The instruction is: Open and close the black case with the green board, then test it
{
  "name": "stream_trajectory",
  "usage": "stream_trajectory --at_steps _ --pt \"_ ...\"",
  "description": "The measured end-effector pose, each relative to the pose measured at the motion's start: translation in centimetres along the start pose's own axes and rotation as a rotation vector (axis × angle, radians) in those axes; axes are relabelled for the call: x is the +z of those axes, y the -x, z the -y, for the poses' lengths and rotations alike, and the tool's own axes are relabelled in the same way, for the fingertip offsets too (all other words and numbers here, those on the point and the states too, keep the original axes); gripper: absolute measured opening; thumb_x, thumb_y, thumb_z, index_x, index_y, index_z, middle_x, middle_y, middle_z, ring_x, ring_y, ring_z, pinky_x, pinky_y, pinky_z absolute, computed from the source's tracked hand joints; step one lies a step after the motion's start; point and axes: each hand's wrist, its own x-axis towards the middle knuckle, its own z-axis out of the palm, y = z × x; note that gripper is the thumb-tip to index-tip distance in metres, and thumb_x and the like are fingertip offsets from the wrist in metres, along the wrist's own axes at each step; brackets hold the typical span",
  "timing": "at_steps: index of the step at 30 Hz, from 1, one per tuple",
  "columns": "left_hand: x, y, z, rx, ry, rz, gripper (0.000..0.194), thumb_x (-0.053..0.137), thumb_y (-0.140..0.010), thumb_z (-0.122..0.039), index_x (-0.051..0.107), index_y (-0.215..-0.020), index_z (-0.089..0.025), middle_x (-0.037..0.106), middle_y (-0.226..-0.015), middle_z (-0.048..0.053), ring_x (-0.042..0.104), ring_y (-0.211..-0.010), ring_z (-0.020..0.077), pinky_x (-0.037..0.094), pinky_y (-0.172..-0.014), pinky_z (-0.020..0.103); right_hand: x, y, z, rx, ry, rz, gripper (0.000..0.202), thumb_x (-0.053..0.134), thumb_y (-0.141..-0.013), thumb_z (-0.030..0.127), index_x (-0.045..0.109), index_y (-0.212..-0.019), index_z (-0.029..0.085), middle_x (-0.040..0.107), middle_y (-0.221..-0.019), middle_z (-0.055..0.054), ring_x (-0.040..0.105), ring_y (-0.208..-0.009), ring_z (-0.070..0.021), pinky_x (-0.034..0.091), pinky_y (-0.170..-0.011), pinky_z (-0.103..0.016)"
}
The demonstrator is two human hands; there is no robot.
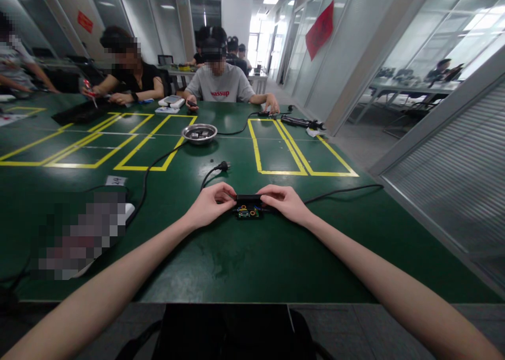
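Observation:
Between my two hands is a black plastic housing cover (249, 198), held level just above the green table. My left hand (213, 203) pinches its left end with thumb and fingers. At its right end, my right hand (284, 202) has a similar pinch. Just below the cover, on the near side, a small circuit board (248, 212) shows ring-shaped coils and coloured wires. Whether the cover touches the board I cannot tell. A black cable (335, 192) runs off to the right from behind my right hand, and a black power plug (224, 166) lies beyond my left.
A metal bowl (199, 133) with metallic parts stands farther back on the green table (236, 270). Yellow tape (282, 172) marks rectangles. A blurred-out object (82, 239) lies at the left. Two people work across the table; a tripod-like black item (302, 122) lies far right.

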Motion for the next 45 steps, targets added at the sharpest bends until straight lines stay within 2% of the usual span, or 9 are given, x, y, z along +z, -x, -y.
stream_trajectory --at_steps 5,11,15,19,26,34,39,45 --pt "-0.2 0.2 -0.5 0.018 -0.050 0.020 0.017 0.065 -0.080 -0.021 0.068 -0.096 -0.015 0.075 -0.082 0.003 0.072 -0.078 0.0171 0.058 -0.080 0.031 0.0 0.2 0.3 -0.084 0.047 0.035 0.029 0.077 -0.083 0.047 0.079 -0.094 0.020 0.075 -0.103 -0.007 0.071 -0.088 -0.0207 0.060 -0.081 -0.036" --pt "-0.2 0.4 -1.2 0.007 -0.072 0.022 0.019 0.065 -0.085 -0.031 0.070 -0.096 -0.016 0.077 -0.092 0.006 0.072 -0.084 0.0195 0.058 -0.084 0.034 0.0 0.4 0.7 -0.172 0.084 0.075 0.026 0.079 -0.083 0.042 0.079 -0.095 0.020 0.073 -0.108 -0.008 0.069 -0.082 -0.0178 0.060 -0.078 -0.036" --pt "-0.1 0.4 -1.3 0.014 -0.102 0.027 0.019 0.066 -0.086 -0.034 0.070 -0.093 -0.017 0.077 -0.091 0.006 0.072 -0.084 0.0199 0.059 -0.082 0.034 0.1 0.5 1.2 -0.186 0.100 0.106 0.024 0.077 -0.084 0.039 0.078 -0.100 0.021 0.074 -0.113 -0.009 0.070 -0.094 -0.0216 0.060 -0.082 -0.037" --pt "0.0 0.5 -1.3 0.041 -0.149 0.022 0.018 0.065 -0.087 -0.034 0.070 -0.092 -0.017 0.076 -0.090 0.005 0.072 -0.084 0.0193 0.059 -0.082 0.033 0.1 0.6 1.4 -0.164 0.140 0.137 0.023 0.075 -0.085 0.037 0.078 -0.102 0.021 0.076 -0.109 -0.008 0.071 -0.097 -0.0226 0.059 -0.085 -0.038" --pt "0.1 0.7 -1.6 0.071 -0.294 0.049 0.020 0.065 -0.087 -0.035 0.071 -0.093 -0.018 0.075 -0.086 0.004 0.069 -0.078 0.0183 0.057 -0.075 0.029 0.1 0.7 1.5 -0.234 0.207 0.149 0.022 0.075 -0.086 0.034 0.076 -0.104 0.021 0.076 -0.106 -0.008 0.070 -0.095 -0.0220 0.057 -0.083 -0.037" --pt "0.2 0.8 -1.7 0.122 -0.390 0.062 0.019 0.064 -0.089 -0.034 0.071 -0.096 -0.019 0.073 -0.085 0.002 0.066 -0.075 0.0170 0.052 -0.070 0.027 -0.1 0.9 1.8 -0.187 0.341 0.173 0.028 0.075 -0.087 0.035 0.074 -0.111 0.021 0.076 -0.107 -0.007 0.069 -0.093 -0.0222 0.054 -0.086 -0.038" --pt "0.8 0.7 -1.3 0.112 -0.504 0.043 0.022 0.065 -0.090 -0.039 0.071 -0.099 -0.020 0.070 -0.085 0.002 0.063 -0.076 0.0182 0.048 -0.068 0.028 0.1 0.9 1.9 -0.200 0.377 0.179 0.026 0.075 -0.087 0.034 0.073 -0.110 0.021 0.075 -0.105 -0.007 0.068 -0.091 -0.0215 0.055 -0.079 -0.034" --pt "1.4 0.8 -1.1 0.196 -0.737 0.053 0.028 0.060 -0.096 -0.046 0.070 -0.094 -0.020 0.066 -0.090 0.004 0.061 -0.084 0.0211 0.050 -0.076 0.032 0.3 1.0 2.0 -0.266 0.409 0.174 0.024 0.077 -0.087 0.035 0.073 -0.106 0.021 0.074 -0.102 -0.007 0.068 -0.090 -0.0218 0.055 -0.079 -0.035"
